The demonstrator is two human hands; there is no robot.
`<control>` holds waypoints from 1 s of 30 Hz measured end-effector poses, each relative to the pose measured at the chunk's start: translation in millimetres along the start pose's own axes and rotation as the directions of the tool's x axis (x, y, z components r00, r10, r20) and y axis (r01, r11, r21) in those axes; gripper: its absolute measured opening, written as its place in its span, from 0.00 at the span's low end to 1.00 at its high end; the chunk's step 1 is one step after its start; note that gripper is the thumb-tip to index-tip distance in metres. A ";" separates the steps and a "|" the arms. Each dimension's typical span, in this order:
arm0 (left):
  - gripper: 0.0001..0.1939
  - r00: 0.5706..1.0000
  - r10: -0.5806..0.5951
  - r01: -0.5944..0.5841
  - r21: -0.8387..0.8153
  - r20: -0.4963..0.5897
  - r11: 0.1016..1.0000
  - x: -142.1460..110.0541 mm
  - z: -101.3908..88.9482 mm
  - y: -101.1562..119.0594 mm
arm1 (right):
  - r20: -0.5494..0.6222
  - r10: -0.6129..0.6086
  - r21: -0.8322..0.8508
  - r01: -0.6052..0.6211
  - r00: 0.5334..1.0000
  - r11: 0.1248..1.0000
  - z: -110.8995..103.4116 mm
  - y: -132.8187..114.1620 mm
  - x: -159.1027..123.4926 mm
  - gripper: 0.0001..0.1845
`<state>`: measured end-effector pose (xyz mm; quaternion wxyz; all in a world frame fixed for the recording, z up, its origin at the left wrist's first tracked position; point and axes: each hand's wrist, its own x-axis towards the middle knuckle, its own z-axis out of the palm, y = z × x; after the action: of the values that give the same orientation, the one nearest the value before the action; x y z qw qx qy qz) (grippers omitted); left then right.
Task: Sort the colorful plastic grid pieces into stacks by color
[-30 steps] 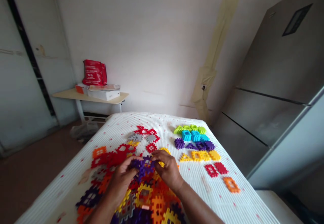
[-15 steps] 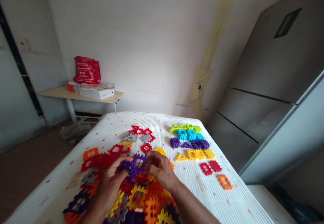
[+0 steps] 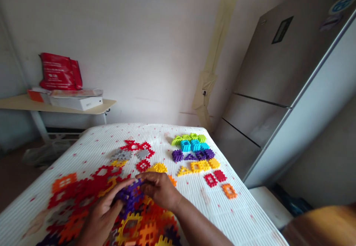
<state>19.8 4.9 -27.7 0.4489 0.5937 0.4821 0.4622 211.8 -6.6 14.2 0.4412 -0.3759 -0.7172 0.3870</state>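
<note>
Several purple interlocking building tiles (image 3: 130, 197) are held between my two hands, above a mixed heap of tiles. My left hand (image 3: 107, 207) curls round their left side, thumb and fingers closed. From the right, my right hand (image 3: 160, 188) grips their upper right edge, its fingers partly hiding them. Beneath lie a yellow frame tile (image 3: 129, 227), an orange window tile (image 3: 148, 234) and many red tiles (image 3: 80, 188). How the purple tiles join is hidden by the fingers.
Sorted rows stand at the right: green tiles (image 3: 189, 139), blue tiles (image 3: 185, 145), purple tiles (image 3: 177, 155), yellow tiles (image 3: 196, 166), red tiles (image 3: 210, 180) and an orange tile (image 3: 229, 191). Grey tiles (image 3: 121, 154) lie farther back. A refrigerator (image 3: 250, 86) stands beyond the right edge.
The view has turned to the right, so everything sits farther left. My hands still hold the purple tiles, now closer together. A blurred yellow-brown shape has come in at the lower right.
</note>
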 end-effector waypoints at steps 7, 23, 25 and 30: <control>0.23 0.977 -0.195 0.190 -0.061 -0.086 0.980 -2.3 3.4 10.3 | -0.198 -0.034 -0.435 -0.056 0.979 0.899 5.5 -4.6 0.0 0.14; 0.23 0.955 -0.268 0.225 -0.275 -0.129 0.935 -8.7 5.3 25.1 | 0.031 -0.090 -0.617 0.089 0.996 0.782 -8.7 -13.4 1.4 0.23; 0.22 0.949 -0.284 0.236 -0.289 -0.140 0.928 -9.0 4.8 24.7 | -0.118 -0.057 -0.674 -0.038 0.991 0.738 -28.5 -7.4 6.6 0.21; 0.23 0.947 -0.304 0.247 -0.375 -0.101 0.893 -9.5 5.1 21.9 | -0.560 0.028 -0.703 -0.493 0.828 0.512 -85.2 22.5 21.0 0.19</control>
<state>27.3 -7.8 -8.2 0.5711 0.3891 0.5032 0.5189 288.1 40.3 27.9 0.3090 -0.7281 -0.6108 -0.0376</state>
